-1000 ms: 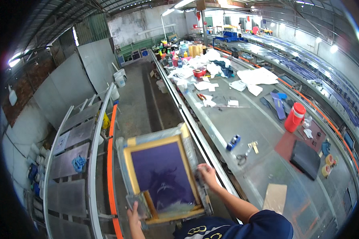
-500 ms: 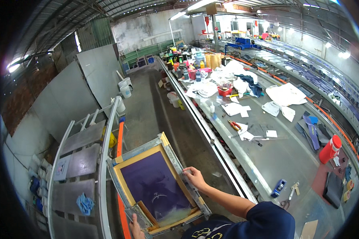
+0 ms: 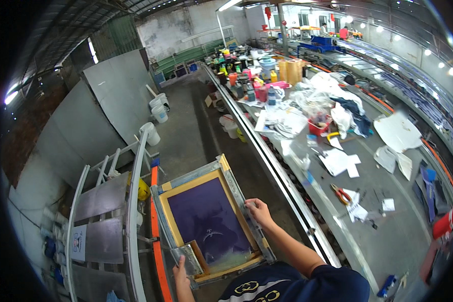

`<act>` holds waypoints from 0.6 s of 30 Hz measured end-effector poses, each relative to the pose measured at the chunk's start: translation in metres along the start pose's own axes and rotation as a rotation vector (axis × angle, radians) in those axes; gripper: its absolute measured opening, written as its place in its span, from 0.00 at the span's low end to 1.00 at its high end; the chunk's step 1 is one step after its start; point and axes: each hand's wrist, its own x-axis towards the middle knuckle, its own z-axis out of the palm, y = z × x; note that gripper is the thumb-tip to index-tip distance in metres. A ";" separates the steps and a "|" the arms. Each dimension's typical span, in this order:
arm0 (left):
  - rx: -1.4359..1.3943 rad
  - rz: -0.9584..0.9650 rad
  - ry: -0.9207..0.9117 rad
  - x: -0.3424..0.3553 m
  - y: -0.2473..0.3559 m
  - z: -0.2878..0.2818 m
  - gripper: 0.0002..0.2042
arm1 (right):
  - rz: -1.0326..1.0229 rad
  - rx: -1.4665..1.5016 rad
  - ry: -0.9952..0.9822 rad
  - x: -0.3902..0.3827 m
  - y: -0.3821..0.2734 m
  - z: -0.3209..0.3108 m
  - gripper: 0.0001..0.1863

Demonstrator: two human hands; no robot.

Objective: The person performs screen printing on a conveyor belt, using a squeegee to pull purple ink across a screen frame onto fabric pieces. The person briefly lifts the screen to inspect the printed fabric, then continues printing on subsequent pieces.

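Observation:
A screen printing frame [image 3: 209, 217] with a dark purple mesh and yellow-taped inner borders is held tilted in front of me. A small pale mark shows low on the mesh, and its bottom edge looks smeared. My right hand [image 3: 259, 211] has its fingers closed on the right rail. At the lower left corner my left hand [image 3: 181, 274] is closed, its thumb over a grey, brown-edged squeegee [image 3: 190, 259] that rests against the frame. Its other fingers are hidden beneath, so whether they grip the frame as well is unclear.
Left of me stands a metal rack [image 3: 133, 216] with grey panels and an orange rail [image 3: 157, 236]. On the right runs a long table [image 3: 372, 181] with pliers [image 3: 341, 194], papers, a red bucket [image 3: 319, 122], plastic sheets and ink containers. White buckets [image 3: 150, 133] stand along the aisle.
My view has shifted, so the table's things sit farther right and lower. The frame appears slightly farther right and higher, with both hands still on it.

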 end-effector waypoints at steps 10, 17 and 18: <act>-0.174 -0.140 0.062 0.191 0.098 0.117 0.46 | 0.015 -0.115 -0.288 0.312 -0.011 0.124 0.11; -0.209 -0.072 0.174 0.371 0.203 0.225 0.42 | 0.016 -0.162 -0.315 0.553 0.004 0.214 0.12; -0.305 0.106 0.074 0.403 0.232 0.242 0.41 | 0.011 -0.123 -0.318 0.588 -0.003 0.226 0.12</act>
